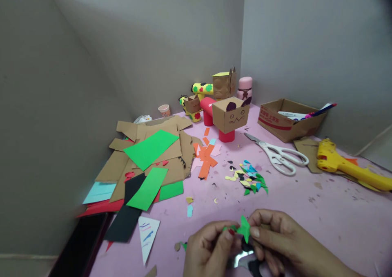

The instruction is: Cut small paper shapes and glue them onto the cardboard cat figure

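Near the front edge of the table, my left hand (pixel 206 246) and my right hand (pixel 277 236) are close together, both closed in a pinch. Between them is a small pointed green paper piece (pixel 244 228), with my right thumb and fingers on its right side. My left fingertips pinch a smaller green paper scrap (pixel 230 228) beside it; a red spot shows at the thumb tip. Under my hands lies a shiny metal and black tool (pixel 245 260), mostly hidden, its kind unclear. Beyond them is a scatter of small coloured paper cuttings (pixel 254 183).
White-handled scissors (pixel 275 152), a yellow glue gun (pixel 346 162) and a cardboard box (pixel 275 123) with pens are at right. Cardboard sheets (pixel 171 146) and green paper (pixel 150 148) pile up at left. A cardboard cat (pixel 234 117) on red tubes stands behind.
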Available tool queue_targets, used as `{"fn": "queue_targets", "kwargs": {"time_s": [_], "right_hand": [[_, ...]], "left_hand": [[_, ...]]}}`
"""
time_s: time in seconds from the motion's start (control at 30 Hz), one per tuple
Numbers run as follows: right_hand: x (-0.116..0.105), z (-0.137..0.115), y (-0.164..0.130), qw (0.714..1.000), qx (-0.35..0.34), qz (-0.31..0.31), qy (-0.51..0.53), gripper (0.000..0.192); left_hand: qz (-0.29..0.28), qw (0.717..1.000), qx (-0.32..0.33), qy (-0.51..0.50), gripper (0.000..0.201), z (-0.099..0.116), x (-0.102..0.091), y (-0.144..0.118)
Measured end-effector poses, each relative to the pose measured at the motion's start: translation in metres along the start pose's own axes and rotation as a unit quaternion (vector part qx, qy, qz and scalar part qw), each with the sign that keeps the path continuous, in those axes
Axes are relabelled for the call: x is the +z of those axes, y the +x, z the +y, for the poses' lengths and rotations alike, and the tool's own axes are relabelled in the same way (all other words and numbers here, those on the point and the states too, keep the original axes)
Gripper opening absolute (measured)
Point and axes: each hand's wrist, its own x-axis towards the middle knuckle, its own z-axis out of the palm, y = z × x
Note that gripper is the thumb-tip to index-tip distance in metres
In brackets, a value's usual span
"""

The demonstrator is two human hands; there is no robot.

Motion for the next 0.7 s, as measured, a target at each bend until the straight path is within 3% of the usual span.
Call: {"fn": "queue_targets", "kwargs": {"time_s": [0.1, 0.2, 0.7], "right_hand": [[0.001, -0.002, 0.000, 1.000, -0.005, 0.015, -0.005, 0.032], [0.002, -0.002, -0.001, 1.000, -0.004, 0.020, -0.017, 0.033], [0.001, -0.003, -0.001, 0.995, 0.018, 0.022, -0.099, 0.039]], "left_hand": [[0.029, 0.990, -0.082, -0.111, 0.037, 0.002, 0.001, 0.005], [0.043, 0.980, -0.112, -0.160, 0.036, 0.002, 0.000, 0.011], [0.062, 0.966, -0.123, -0.219, 0.042, 0.000, 0.000, 0.013]]}}
